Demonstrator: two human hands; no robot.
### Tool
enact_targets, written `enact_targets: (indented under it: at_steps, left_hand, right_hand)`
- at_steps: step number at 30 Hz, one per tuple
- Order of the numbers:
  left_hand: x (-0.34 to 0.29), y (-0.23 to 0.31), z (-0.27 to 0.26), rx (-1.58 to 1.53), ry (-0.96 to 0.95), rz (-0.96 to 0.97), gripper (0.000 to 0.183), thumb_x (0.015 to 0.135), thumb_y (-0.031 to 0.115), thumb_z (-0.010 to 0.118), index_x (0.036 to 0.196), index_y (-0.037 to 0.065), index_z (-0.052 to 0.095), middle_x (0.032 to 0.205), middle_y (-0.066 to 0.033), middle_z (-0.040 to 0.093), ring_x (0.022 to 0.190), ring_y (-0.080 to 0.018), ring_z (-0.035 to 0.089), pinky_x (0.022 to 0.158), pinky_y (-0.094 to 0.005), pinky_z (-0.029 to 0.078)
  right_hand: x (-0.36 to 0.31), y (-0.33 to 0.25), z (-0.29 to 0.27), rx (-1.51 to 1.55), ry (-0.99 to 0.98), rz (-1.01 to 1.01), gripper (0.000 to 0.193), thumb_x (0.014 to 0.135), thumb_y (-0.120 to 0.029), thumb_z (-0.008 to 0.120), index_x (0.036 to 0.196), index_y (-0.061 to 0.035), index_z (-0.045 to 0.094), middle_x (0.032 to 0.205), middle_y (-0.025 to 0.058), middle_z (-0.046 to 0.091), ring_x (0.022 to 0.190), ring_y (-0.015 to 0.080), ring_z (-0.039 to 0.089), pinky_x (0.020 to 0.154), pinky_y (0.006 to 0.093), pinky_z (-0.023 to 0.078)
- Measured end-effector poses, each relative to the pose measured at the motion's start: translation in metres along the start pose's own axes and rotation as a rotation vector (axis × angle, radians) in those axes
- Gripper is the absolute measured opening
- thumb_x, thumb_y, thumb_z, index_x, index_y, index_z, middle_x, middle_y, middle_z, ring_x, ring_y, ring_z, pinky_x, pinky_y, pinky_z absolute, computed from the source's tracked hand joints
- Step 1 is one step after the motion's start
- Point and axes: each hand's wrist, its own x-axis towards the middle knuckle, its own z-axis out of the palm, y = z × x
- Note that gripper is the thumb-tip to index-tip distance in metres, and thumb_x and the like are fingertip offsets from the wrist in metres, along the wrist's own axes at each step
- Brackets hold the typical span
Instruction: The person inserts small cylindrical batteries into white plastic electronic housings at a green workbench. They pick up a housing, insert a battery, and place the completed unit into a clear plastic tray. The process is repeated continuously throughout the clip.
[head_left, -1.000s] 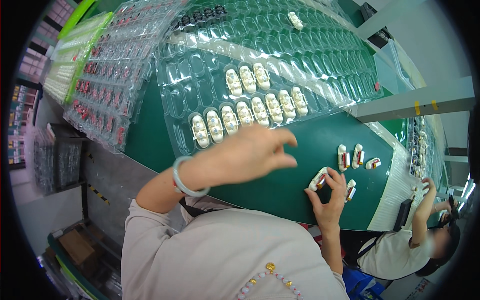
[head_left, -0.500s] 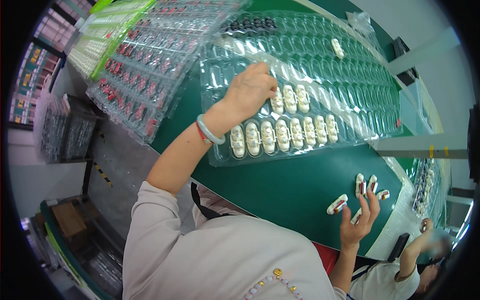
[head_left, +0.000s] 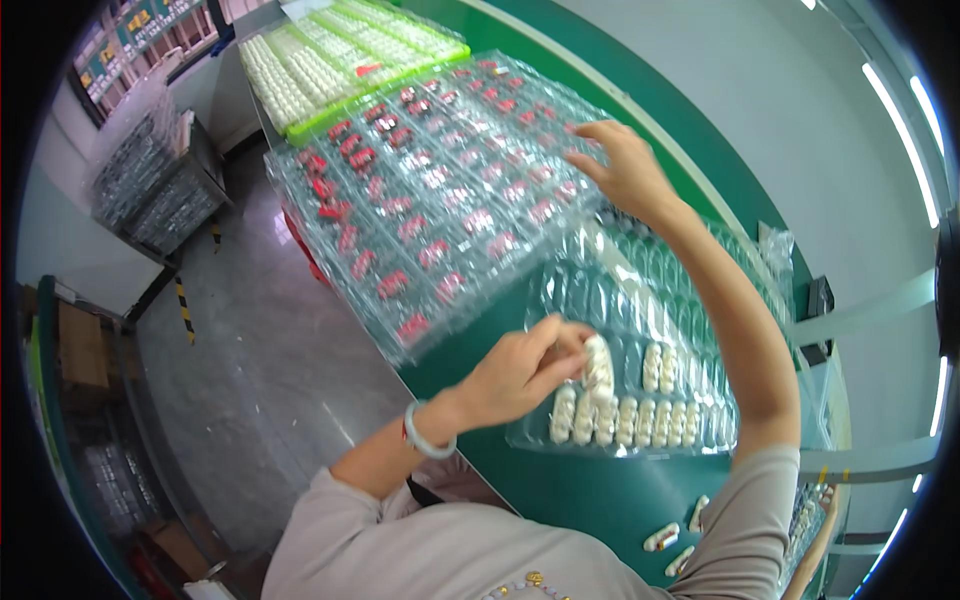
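Note:
My left hand, a pale bangle at its wrist, pinches a white oblong part with thumb and fingers. It holds the part tilted over a clear plastic tray of oval pockets. A row of similar white parts fills the tray's near pockets, with two more white parts behind. Farther off, my right hand reaches over the far edge of a clear tray of red and dark pieces. Its fingers are spread, and nothing shows in them.
A bright green tray with rows of white pieces stands at the far left. Some loose parts with dark red sides lie on the green table near my right arm. Shelving with boxes stands left, beyond the grey floor.
The view has turned left. My right hand has left the loose parts and stretched out to the red-piece tray. My left hand now lifts a white part from the tray's second row.

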Motion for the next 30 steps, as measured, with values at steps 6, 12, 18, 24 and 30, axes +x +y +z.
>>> enact_targets:
  at_steps: [6, 12, 18, 24, 30]
  left_hand:
    - [-0.029, -0.035, -0.012, -0.668, 0.126, -0.197, 0.009, 0.092, 0.005, 0.050, 0.098, -0.001, 0.048, 0.119, -0.0141, 0.047, 0.095, -0.0149, 0.059, 0.081, -0.0268, 0.052]
    - [-0.042, -0.036, -0.031, -0.871, 0.161, -0.361, 0.011, 0.094, 0.007, 0.047, 0.102, 0.001, 0.045, 0.120, -0.0147, 0.044, 0.104, -0.0305, 0.059, 0.079, -0.0342, 0.056]
    - [-0.043, -0.043, -0.037, -0.930, 0.066, -0.434, 0.014, 0.094, 0.006, 0.044, 0.107, 0.001, 0.041, 0.122, -0.0164, 0.046, 0.102, -0.0321, 0.060, 0.075, -0.0362, 0.058]
    - [-0.032, -0.038, -0.041, -0.847, 0.069, -0.503, 0.037, 0.097, 0.011, 0.035, 0.132, 0.001, 0.029, 0.118, -0.0173, 0.052, 0.102, -0.0300, 0.060, 0.074, -0.0375, 0.057]
    - [-0.032, -0.027, -0.039, -0.828, 0.146, -0.527, 0.037, 0.097, 0.012, 0.038, 0.131, -0.002, 0.035, 0.120, -0.0173, 0.052, 0.111, -0.0285, 0.054, 0.085, -0.0389, 0.054]
  right_hand:
    - [0.139, 0.020, 0.124, -0.127, -0.052, -0.069, 0.030, 0.079, -0.013, 0.062, 0.109, -0.0106, 0.061, 0.113, 0.0117, 0.059, 0.109, 0.0312, 0.050, 0.089, 0.0439, 0.043]
    - [0.193, -0.006, 0.156, -0.265, -0.309, -0.146, 0.029, 0.080, -0.009, 0.059, 0.109, -0.0132, 0.060, 0.112, 0.0073, 0.060, 0.109, 0.0283, 0.050, 0.088, 0.0415, 0.042]
    - [0.215, 0.016, 0.160, -0.360, -0.278, -0.234, 0.020, 0.086, -0.018, 0.056, 0.104, -0.0113, 0.063, 0.102, 0.0100, 0.061, 0.098, 0.0291, 0.054, 0.084, 0.0408, 0.045]
    - [0.159, 0.001, 0.085, 0.157, -0.092, -0.120, 0.025, 0.088, -0.014, 0.052, 0.110, -0.0052, 0.058, 0.101, 0.0162, 0.061, 0.089, 0.0314, 0.060, 0.079, 0.0416, 0.046]
    - [-0.038, -0.063, -0.051, 0.172, -0.575, 0.059, 0.021, 0.087, -0.019, 0.057, 0.100, -0.0044, 0.062, 0.089, 0.0116, 0.066, 0.082, 0.0249, 0.062, 0.072, 0.0363, 0.047]
